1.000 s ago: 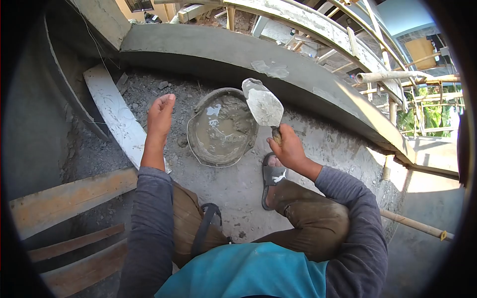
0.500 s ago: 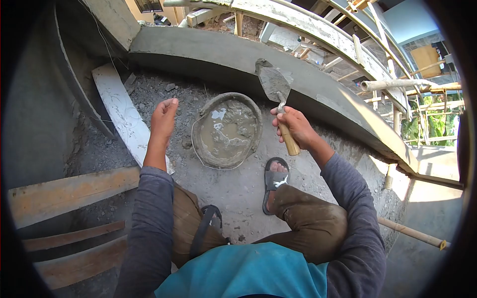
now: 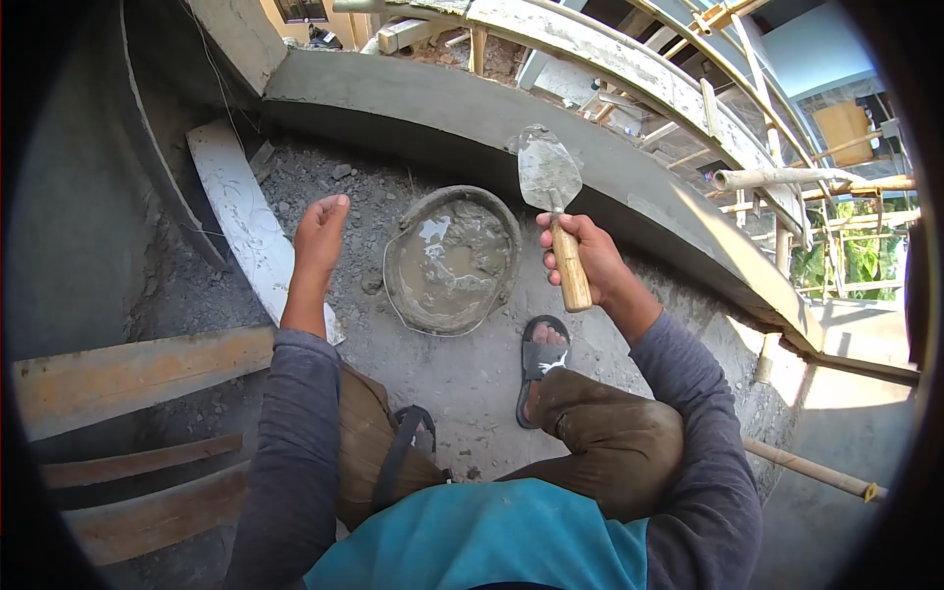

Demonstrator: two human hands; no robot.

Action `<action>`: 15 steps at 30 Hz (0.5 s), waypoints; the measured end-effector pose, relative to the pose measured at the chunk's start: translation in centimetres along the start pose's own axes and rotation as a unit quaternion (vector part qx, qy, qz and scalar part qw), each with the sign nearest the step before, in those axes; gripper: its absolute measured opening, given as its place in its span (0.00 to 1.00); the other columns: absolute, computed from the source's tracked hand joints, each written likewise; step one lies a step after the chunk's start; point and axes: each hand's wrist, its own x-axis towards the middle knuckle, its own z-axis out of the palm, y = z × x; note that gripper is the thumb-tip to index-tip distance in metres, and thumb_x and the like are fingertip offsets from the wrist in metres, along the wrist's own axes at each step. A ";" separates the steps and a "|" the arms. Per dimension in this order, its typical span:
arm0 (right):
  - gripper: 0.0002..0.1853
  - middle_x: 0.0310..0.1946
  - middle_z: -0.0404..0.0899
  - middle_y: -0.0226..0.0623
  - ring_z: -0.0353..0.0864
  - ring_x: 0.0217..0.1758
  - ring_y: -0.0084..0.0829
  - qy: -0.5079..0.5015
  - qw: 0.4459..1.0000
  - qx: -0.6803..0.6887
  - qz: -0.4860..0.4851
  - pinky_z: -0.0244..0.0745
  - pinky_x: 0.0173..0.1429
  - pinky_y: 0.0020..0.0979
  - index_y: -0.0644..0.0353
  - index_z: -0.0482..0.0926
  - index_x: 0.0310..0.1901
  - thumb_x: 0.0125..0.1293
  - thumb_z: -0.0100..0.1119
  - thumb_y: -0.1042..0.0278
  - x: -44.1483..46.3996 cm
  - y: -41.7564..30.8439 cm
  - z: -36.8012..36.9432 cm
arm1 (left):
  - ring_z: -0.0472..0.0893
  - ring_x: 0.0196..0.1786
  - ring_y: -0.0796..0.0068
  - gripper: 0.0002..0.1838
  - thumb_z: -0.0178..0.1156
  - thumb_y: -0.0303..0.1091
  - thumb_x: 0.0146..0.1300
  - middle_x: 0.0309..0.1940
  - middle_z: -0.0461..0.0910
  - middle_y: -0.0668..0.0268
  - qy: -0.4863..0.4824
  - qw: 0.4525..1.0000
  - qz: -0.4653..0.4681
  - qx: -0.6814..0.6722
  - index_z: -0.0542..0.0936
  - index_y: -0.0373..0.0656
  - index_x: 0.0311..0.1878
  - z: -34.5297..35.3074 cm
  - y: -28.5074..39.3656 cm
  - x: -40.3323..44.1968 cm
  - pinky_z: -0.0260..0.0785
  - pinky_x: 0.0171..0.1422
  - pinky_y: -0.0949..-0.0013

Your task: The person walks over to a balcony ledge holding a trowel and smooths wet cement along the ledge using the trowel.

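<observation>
My right hand [image 3: 587, 258] is closed around the wooden handle [image 3: 570, 265] of a trowel. Its pointed metal blade [image 3: 549, 169], smeared with thin grey mortar, is raised in front of the low curved wall [image 3: 423, 108]. Loosely curled, my left hand [image 3: 320, 236] hovers left of the bucket with nothing visible in it. Between both hands, on the ground, stands a round bucket [image 3: 390, 270] with a wire handle. Wet grey mortar [image 3: 452, 261] with water on top lies in it.
A white, mortar-spotted board [image 3: 251, 221] leans at the left beside rubble [image 3: 334, 172]. Wooden planks [image 3: 147, 374] lie at the lower left. Beyond the wall rise bamboo poles [image 3: 787, 179] and a long curved beam [image 3: 629, 64]. My sandalled foot [image 3: 544, 364] rests near the bucket.
The trowel blade has turned and dropped slightly; its face looks brighter, with less mortar showing on it. My left hand has barely moved.
</observation>
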 end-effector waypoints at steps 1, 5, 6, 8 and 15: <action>0.18 0.30 0.74 0.28 0.74 0.26 0.24 -0.034 0.999 0.019 0.009 0.76 0.26 0.28 0.60 0.73 0.53 0.72 0.42 0.57 0.3 0.0 0.2 | 0.71 0.43 0.80 0.26 0.58 0.57 0.66 0.43 0.76 0.73 -0.001 1.000 0.003 0.001 0.77 0.46 0.56 0.1 -0.2 0.0 0.64 0.44 0.75; 0.18 0.30 0.74 0.28 0.74 0.26 0.24 -0.082 0.995 0.047 0.033 0.76 0.26 0.28 0.59 0.73 0.52 0.72 0.41 0.56 1.9 0.3 0.4 | 0.72 0.44 0.80 0.27 0.59 0.57 0.65 0.43 0.77 0.72 0.000 1.000 0.008 0.006 0.77 0.45 0.56 0.0 -0.3 0.3 0.65 0.43 0.75; 0.18 0.30 0.74 0.27 0.74 0.26 0.24 -0.081 0.995 0.051 0.042 0.76 0.25 0.28 0.59 0.73 0.52 0.72 0.41 0.56 2.1 0.3 0.4 | 0.72 0.44 0.80 0.27 0.59 0.57 0.65 0.43 0.77 0.72 0.005 1.000 0.008 0.008 0.77 0.45 0.56 -0.1 -0.2 0.2 0.65 0.43 0.75; 0.18 0.31 0.74 0.29 0.74 0.26 0.24 -0.038 0.998 0.045 0.019 0.77 0.26 0.29 0.60 0.73 0.52 0.73 0.41 0.57 1.5 0.4 0.7 | 0.72 0.44 0.80 0.28 0.59 0.57 0.65 0.43 0.77 0.71 0.009 1.000 0.007 0.001 0.77 0.44 0.56 -0.1 -0.1 0.2 0.65 0.43 0.75; 0.19 0.32 0.73 0.31 0.74 0.27 0.25 -0.066 0.996 0.050 0.019 0.78 0.26 0.30 0.61 0.73 0.52 0.73 0.39 0.56 1.0 0.3 1.4 | 0.79 0.50 0.71 0.27 0.63 0.52 0.64 0.47 0.82 0.58 0.026 1.000 0.009 -0.004 0.78 0.36 0.53 0.0 0.0 0.2 0.69 0.57 0.69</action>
